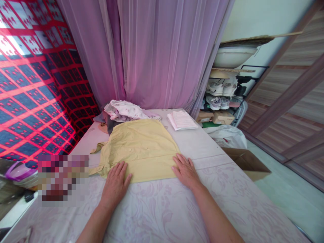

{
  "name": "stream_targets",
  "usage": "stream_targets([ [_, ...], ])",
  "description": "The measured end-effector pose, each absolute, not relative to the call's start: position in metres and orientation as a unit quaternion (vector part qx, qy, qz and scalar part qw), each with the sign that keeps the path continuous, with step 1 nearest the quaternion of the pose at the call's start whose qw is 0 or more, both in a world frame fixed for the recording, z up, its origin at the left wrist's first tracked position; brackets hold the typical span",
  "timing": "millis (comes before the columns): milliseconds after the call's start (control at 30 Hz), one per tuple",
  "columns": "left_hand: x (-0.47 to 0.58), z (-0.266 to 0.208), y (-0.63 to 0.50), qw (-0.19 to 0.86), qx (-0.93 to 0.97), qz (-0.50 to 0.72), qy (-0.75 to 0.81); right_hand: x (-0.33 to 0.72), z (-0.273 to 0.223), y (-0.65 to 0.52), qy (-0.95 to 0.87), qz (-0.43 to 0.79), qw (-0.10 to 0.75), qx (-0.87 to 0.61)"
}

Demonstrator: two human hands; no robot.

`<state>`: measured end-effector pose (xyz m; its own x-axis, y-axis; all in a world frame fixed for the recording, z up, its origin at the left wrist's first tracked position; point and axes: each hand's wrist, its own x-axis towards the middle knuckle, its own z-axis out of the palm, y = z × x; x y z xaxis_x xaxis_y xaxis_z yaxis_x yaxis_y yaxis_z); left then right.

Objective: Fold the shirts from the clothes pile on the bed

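A yellow garment (144, 145) with buttons and straps on its left side lies spread on the patterned tablecloth (162, 209). My left hand (116, 180) rests flat near its lower left corner, fingers stretched out. On the lower right edge lies my right hand (186, 170), palm down with its fingers apart. Neither hand grips the cloth. Behind the garment is a heap of crumpled clothes (125, 109), with a white printed piece on top. A folded white striped cloth (181, 119) lies at the back right.
Purple curtains (162, 54) hang behind the table. A red and dark checked cloth (32, 87) hangs at the left, above a pixelated patch. To the right stand a shoe rack (220, 101), an open cardboard box (245, 162) and a white plastic bag (225, 135).
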<state>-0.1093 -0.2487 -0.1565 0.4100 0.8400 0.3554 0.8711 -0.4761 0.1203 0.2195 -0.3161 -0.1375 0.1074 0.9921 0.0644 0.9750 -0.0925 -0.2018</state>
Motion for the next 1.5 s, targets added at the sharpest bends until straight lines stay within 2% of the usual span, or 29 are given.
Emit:
stream_targets([
  [1200,-0.11,-0.165,-0.249,0.046,-0.836,-0.204,-0.508,0.217,-0.136,-0.317,-0.664,0.046,0.099,-0.74],
  [1400,-0.111,-0.153,-0.254,0.02,-0.841,-0.212,-0.497,0.228,-0.143,-0.317,-0.668,0.062,0.17,-0.722],
  [1500,-0.111,-0.141,-0.257,-0.001,-0.86,-0.227,-0.457,0.242,-0.141,-0.321,-0.676,0.119,0.224,-0.692],
])
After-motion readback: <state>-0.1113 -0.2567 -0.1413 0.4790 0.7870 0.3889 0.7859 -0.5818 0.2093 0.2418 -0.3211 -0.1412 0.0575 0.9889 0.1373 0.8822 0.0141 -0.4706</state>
